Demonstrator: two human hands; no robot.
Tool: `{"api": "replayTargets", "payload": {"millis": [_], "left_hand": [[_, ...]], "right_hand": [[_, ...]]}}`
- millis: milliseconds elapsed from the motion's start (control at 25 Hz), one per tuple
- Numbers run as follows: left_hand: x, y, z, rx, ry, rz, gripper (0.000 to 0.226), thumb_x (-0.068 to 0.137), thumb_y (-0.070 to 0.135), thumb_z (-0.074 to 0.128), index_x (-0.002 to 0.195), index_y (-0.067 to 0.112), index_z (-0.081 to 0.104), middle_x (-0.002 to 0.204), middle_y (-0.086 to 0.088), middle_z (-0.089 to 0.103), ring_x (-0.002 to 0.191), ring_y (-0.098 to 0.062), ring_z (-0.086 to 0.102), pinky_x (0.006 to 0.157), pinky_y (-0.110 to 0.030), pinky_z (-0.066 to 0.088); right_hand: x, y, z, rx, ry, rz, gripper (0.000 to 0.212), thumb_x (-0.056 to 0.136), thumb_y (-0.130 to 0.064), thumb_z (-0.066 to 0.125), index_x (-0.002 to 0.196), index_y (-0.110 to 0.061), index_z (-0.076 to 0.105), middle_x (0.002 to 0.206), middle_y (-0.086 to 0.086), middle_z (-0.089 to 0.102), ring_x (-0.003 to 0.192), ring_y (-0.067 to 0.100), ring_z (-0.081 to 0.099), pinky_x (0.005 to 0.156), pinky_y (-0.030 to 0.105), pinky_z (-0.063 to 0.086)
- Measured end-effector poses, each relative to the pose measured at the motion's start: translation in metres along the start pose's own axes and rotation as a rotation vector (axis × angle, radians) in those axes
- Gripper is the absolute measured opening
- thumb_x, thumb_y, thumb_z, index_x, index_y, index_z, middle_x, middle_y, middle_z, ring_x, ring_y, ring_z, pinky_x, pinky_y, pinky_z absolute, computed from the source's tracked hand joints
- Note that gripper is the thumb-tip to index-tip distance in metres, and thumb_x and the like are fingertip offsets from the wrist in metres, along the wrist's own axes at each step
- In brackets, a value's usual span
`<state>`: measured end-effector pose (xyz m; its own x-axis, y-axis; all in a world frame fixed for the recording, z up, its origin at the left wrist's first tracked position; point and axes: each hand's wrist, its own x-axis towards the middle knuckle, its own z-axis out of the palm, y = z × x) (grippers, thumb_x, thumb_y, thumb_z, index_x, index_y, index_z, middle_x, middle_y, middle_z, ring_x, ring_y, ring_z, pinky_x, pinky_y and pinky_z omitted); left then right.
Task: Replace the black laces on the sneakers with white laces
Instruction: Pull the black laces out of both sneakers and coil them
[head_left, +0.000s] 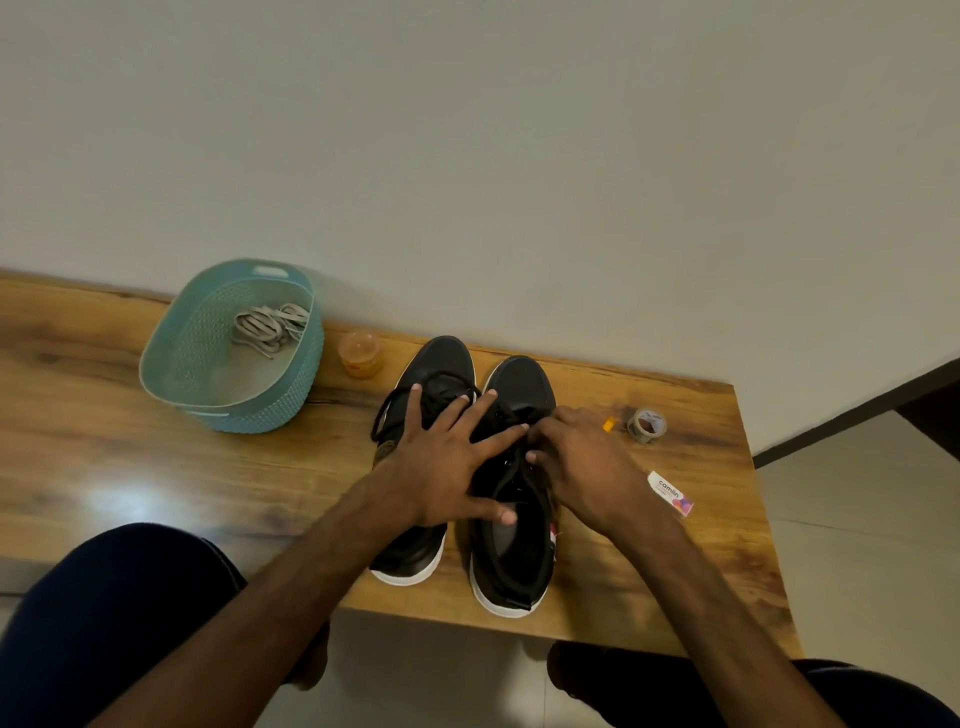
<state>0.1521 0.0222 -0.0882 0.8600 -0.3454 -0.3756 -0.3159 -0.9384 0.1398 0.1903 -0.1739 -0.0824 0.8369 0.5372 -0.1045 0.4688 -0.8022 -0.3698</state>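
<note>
Two black sneakers with white soles stand side by side on the wooden table (104, 415), toes away from me. My left hand (447, 462) lies spread with straight fingers across both shoes, covering most of the left sneaker (441, 364) and reaching onto the right sneaker (522, 384). A black lace (387, 410) loops out from the left sneaker's side. My right hand (582, 462) has curled fingers at the lace area of the right sneaker, apparently pinching its black lace; the pinch itself is hidden. White laces (270, 325) lie bundled in a teal basket (171, 364).
A small orange lidded cup (359, 356) stands between basket and shoes. A tape roll (647, 425), a small orange piece (608, 423) and a Camlin-labelled white item (671, 492) lie right of the shoes. The wall runs close behind the table; my knees are under its front edge.
</note>
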Motion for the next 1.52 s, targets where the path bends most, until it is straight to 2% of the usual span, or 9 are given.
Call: {"api": "replayTargets", "payload": {"millis": [160, 360, 480, 600, 800, 960, 1080, 1320, 1520], "left_hand": [[0.002, -0.002, -0.003, -0.047, 0.052, -0.006, 0.093, 0.075, 0.085, 0.044, 0.153, 0.047, 0.008, 0.164, -0.005, -0.012, 0.151, -0.028, -0.003, 0.109, -0.07, -0.016], [0.002, -0.003, -0.002, -0.08, 0.07, -0.028, 0.096, 0.072, 0.085, 0.048, 0.152, 0.047, 0.011, 0.165, -0.005, -0.007, 0.151, -0.027, 0.0, 0.112, -0.07, -0.009], [0.004, -0.003, -0.001, -0.087, 0.057, -0.028, 0.097, 0.073, 0.084, 0.048, 0.153, 0.045, 0.009, 0.165, -0.004, -0.009, 0.152, -0.026, -0.001, 0.114, -0.069, -0.006], [0.005, -0.005, -0.001, -0.095, 0.052, -0.027, 0.097, 0.074, 0.084, 0.048, 0.153, 0.045, 0.009, 0.164, -0.004, -0.011, 0.152, -0.026, -0.002, 0.115, -0.068, -0.005], [0.005, -0.002, -0.002, -0.088, 0.048, -0.036, 0.096, 0.072, 0.085, 0.049, 0.152, 0.048, 0.011, 0.164, -0.004, -0.012, 0.151, -0.028, -0.002, 0.114, -0.069, -0.006], [0.005, -0.001, -0.001, -0.06, 0.059, -0.035, 0.096, 0.071, 0.086, 0.047, 0.151, 0.049, 0.009, 0.164, -0.003, -0.015, 0.151, -0.028, -0.006, 0.112, -0.07, -0.008], [0.007, -0.003, 0.001, -0.028, 0.071, -0.018, 0.097, 0.071, 0.088, 0.043, 0.152, 0.049, 0.007, 0.162, -0.001, -0.023, 0.151, -0.027, -0.012, 0.11, -0.07, -0.012], [0.008, -0.002, 0.004, 0.011, 0.062, -0.009, 0.095, 0.074, 0.089, 0.036, 0.152, 0.048, 0.002, 0.16, -0.001, -0.029, 0.15, -0.027, -0.016, 0.108, -0.07, -0.014], [0.007, -0.003, 0.003, -0.031, 0.06, -0.02, 0.095, 0.073, 0.088, 0.041, 0.152, 0.05, 0.006, 0.161, 0.001, -0.026, 0.15, -0.026, -0.017, 0.108, -0.071, -0.012]], "right_hand": [[0.001, 0.006, 0.005, 0.325, -0.054, 0.052, 0.015, 0.096, -0.012, 0.056, 0.089, -0.026, 0.055, 0.096, -0.01, 0.048, 0.09, 0.007, 0.047, 0.072, 0.023, 0.036], [-0.01, 0.016, -0.012, 0.785, -0.091, 0.074, 0.01, 0.101, -0.01, 0.05, 0.096, -0.013, 0.059, 0.101, 0.004, 0.061, 0.08, 0.004, 0.051, 0.071, 0.018, 0.044], [-0.007, 0.008, -0.006, 0.541, -0.012, 0.017, 0.003, 0.098, -0.019, 0.058, 0.099, -0.022, 0.059, 0.099, -0.006, 0.061, 0.083, 0.002, 0.053, 0.07, 0.014, 0.043], [-0.002, -0.001, 0.005, 0.239, -0.013, 0.013, 0.012, 0.094, -0.029, 0.063, 0.104, -0.024, 0.061, 0.104, -0.008, 0.053, 0.093, 0.007, 0.053, 0.076, 0.025, 0.047], [-0.003, 0.013, -0.005, 0.369, -0.014, 0.066, 0.02, 0.093, -0.012, 0.062, 0.083, -0.029, 0.06, 0.095, -0.011, 0.05, 0.089, 0.001, 0.049, 0.073, 0.019, 0.036], [-0.012, 0.038, -0.015, 0.399, -0.128, 0.07, 0.018, 0.1, -0.016, 0.054, 0.088, -0.03, 0.055, 0.101, -0.005, 0.049, 0.094, 0.007, 0.046, 0.082, 0.025, 0.037], [-0.011, 0.037, -0.016, 0.427, 0.003, 0.081, 0.011, 0.099, -0.019, 0.055, 0.095, -0.028, 0.061, 0.108, -0.007, 0.051, 0.101, 0.01, 0.048, 0.085, 0.027, 0.041], [-0.008, 0.008, 0.001, 0.099, 0.036, -0.064, 0.01, 0.091, -0.03, 0.064, 0.084, -0.032, 0.057, 0.102, -0.014, 0.054, 0.101, 0.009, 0.047, 0.089, 0.041, 0.044], [-0.023, 0.056, -0.053, 0.329, 0.001, 0.067, 0.016, 0.085, -0.024, 0.075, 0.077, -0.033, 0.065, 0.109, -0.011, 0.054, 0.109, 0.013, 0.05, 0.084, 0.024, 0.04]]}}
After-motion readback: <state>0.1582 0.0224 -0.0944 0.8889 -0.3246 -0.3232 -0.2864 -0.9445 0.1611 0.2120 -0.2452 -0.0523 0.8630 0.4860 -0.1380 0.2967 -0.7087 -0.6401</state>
